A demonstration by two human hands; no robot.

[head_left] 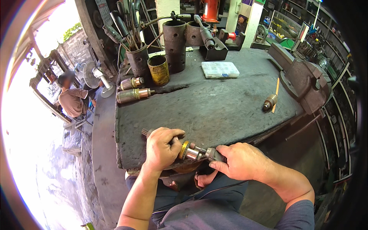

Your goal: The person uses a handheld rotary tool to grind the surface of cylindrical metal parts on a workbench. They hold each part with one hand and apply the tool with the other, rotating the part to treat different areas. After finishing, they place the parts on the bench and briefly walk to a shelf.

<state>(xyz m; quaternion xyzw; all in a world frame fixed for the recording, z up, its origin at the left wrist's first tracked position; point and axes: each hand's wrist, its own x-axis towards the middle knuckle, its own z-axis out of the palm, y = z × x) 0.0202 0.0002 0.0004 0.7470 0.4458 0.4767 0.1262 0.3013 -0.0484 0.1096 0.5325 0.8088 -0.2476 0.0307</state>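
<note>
My left hand (pixel 163 147) is closed round a motor armature (pixel 190 153) with a yellow band and copper-coloured end, held over the workbench's front edge; a splined shaft (pixel 145 132) shows left of my fingers. My right hand (pixel 241 161) is closed round a grey metal tool (pixel 214 155), whose narrow front part lies against the armature. Whether the tip touches its surface is unclear. On the dark bench (pixel 199 111), a small cylindrical part (pixel 270 102) lies by a thin wooden stick (pixel 275 88) at the right.
A bench vise (pixel 304 82) is at the right. Further armatures (pixel 133 96), metal cylinders with tools (pixel 174 46) and a white plastic case (pixel 219 70) stand or lie at the back. Another person (pixel 73 99) sits at the left beside a fan (pixel 92 74).
</note>
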